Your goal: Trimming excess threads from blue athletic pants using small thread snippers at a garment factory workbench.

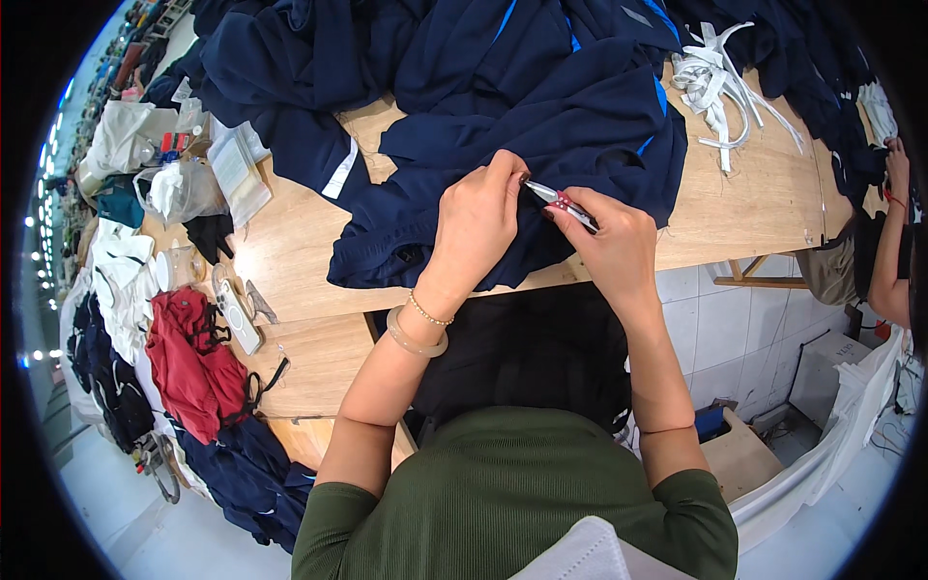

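Observation:
Dark navy garments with bright blue piping (425,155) lie heaped on the wooden table in front of me. Over the nearest garment, my left hand (476,217) is closed, thumb and forefinger pinched together; what is between them is too small to make out. My right hand (619,237) grips a pair of thread snips (549,196), pale metal with a red part. Their tip points at the pinched fingertips of the left hand. A gathered waistband (382,246) of the navy garment lies near the table edge, left of my left wrist.
Loose white strips (720,82) lie at the far right of the tabletop (290,261). Leftward are clear plastic bags (239,179), a white phone-like device (239,317) and a red cloth item (193,362). Another person's arm (889,261) shows at the right rim.

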`<action>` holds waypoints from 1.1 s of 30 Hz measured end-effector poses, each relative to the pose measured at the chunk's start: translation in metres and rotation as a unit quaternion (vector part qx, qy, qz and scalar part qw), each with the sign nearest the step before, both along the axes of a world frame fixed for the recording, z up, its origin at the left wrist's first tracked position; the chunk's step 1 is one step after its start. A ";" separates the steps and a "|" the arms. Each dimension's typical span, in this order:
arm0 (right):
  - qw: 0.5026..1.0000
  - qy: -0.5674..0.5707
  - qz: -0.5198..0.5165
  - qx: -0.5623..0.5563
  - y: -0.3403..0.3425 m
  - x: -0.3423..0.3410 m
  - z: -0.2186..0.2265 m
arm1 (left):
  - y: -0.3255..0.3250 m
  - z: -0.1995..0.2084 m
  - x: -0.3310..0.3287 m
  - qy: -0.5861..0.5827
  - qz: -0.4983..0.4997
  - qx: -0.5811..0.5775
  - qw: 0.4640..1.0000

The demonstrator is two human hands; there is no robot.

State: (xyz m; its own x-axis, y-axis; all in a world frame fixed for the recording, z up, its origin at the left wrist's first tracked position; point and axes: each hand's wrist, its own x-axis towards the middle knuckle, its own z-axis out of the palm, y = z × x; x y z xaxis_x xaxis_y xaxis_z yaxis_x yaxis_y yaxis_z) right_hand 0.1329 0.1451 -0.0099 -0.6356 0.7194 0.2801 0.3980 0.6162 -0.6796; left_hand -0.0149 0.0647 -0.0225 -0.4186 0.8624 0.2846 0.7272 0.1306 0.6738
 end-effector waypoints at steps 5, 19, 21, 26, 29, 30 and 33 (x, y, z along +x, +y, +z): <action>0.999 -0.024 0.015 0.027 0.002 -0.003 0.002 | 0.000 0.001 0.000 -0.003 0.002 -0.013 1.000; 0.883 0.251 -0.107 -0.381 0.039 0.052 0.008 | -0.062 0.063 0.015 -0.175 -0.054 -0.088 0.979; 0.878 0.260 -0.098 -0.390 0.034 0.049 0.008 | -0.060 0.040 0.036 -0.162 -0.098 -0.064 0.980; 0.858 0.272 -0.046 -0.434 0.016 0.048 0.007 | -0.024 0.012 0.071 -0.341 0.064 -0.125 0.929; 0.859 0.263 -0.040 -0.437 0.012 0.053 0.007 | -0.005 0.002 0.071 -0.408 0.087 -0.162 0.894; 0.859 0.260 -0.035 -0.440 0.012 0.054 0.007 | -0.002 -0.004 0.070 -0.416 0.087 -0.162 0.891; 0.859 0.249 -0.015 -0.447 0.011 0.058 0.006 | 0.001 -0.017 0.068 -0.457 0.094 -0.127 0.875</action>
